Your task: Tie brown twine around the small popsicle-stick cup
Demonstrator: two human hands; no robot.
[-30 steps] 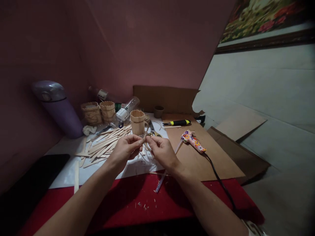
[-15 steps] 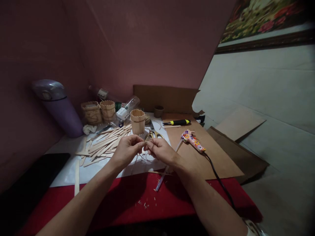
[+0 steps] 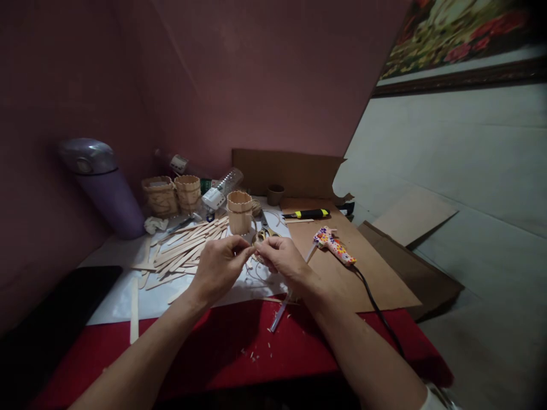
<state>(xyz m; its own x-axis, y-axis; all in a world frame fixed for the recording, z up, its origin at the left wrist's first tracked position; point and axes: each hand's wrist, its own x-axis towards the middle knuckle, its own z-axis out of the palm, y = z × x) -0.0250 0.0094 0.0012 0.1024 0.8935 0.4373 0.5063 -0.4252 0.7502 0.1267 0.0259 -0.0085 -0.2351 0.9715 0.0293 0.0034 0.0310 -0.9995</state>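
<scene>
- Purple flask: far left of the stick-sided cup, leaning look.
- Craft sticks: loose heap, just left of cup.
- Left hand: in front of cup, thumb and forefinger pinching twine.
- Stick-sided cup: upright, landmark.
- Twine: loops up beside cup's right side; pinched part mostly hidden.
- Right hand: front-right of cup, fingertips pinching twine, meeting left's.
- Glue gun: well right of cup.

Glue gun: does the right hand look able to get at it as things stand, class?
Probably yes: the glue gun lies on cardboard, off to the right of the right hand, and only a glue stick shows between them.
</scene>
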